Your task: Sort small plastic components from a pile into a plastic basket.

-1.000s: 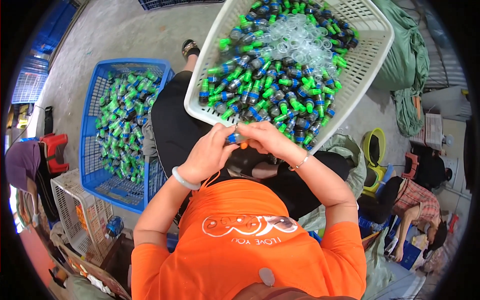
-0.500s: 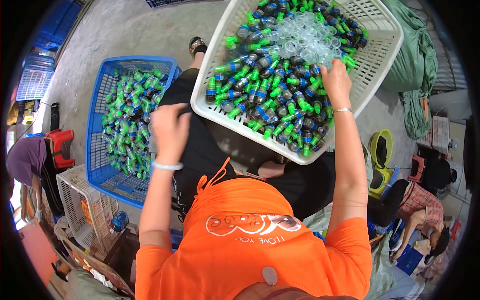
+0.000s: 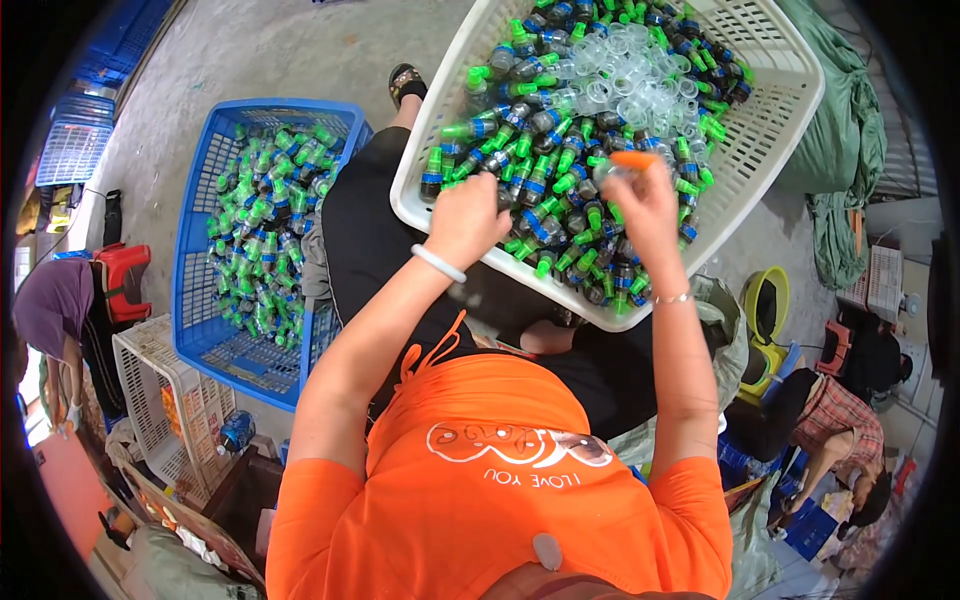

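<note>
A large white crate holds many small dark bottles with green tops and blue bands. Loose clear plastic caps are heaped on top of them. Over the crate's near left rim, my left hand is closed, its fingertips by the bottles; what it grips is hidden. My right hand is above the bottles, pinching what looks like a clear plastic cap, blurred by motion. An orange blur beside these fingers cannot be made out.
A blue crate of similar bottles stands left of my leg. Further left are a white crate and a red stool. Green sacking lies at the right. One person bends at far left; another works at right.
My left hand has moved from beside the blue crate right to the white crate and closed. My right hand has drawn back from the heap of clear caps, toward me and leftward.
</note>
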Motion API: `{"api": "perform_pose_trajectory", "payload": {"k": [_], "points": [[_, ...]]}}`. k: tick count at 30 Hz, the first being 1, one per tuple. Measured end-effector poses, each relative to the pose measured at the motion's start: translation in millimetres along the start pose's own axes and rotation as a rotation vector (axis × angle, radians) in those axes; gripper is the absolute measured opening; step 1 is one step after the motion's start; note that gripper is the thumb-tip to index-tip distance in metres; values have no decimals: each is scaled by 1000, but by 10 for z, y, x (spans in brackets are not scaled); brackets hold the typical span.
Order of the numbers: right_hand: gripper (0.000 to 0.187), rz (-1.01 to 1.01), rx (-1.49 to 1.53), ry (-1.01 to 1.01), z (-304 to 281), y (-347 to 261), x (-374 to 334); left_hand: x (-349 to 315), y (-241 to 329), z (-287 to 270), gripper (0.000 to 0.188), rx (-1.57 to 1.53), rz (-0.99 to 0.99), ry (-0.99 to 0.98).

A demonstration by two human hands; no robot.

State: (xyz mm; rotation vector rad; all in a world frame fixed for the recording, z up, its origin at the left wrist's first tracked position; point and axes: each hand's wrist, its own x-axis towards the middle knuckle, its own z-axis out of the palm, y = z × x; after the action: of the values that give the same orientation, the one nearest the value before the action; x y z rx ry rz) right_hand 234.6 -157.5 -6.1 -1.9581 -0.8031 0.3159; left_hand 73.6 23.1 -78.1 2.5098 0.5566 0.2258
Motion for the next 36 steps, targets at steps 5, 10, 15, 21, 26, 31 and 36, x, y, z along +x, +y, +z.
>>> {"api": "perform_pose_trajectory", "payload": {"k": [5, 10, 15, 21, 26, 31, 36], "points": [[27, -52, 233, -158, 391, -300, -409, -193, -128, -336, 25, -1352, -392, -126], [27, -167, 203, -240, 460, -444, -466, -411, 74, -587, 31, -1562, -288, -426], [27, -145, 174, -368, 370, -500, -522, -511, 149, -486, 32, -1424, -25, -367], [21, 239, 658, -402, 363, -598, -602, -662, 364, -589, 38, -980, 142, -171], [27, 741, 1089, -481, 506, -591, -621, -632, 205, -690, 44, -508, 515, 31], [29, 812, 863, -668, 470, -580, -518, -762, 215, -698, 45, -585, 383, -86], [36, -257, 6, -361, 473, -711, -560, -801, 129, -756, 41, -1218, -59, -351]]}}
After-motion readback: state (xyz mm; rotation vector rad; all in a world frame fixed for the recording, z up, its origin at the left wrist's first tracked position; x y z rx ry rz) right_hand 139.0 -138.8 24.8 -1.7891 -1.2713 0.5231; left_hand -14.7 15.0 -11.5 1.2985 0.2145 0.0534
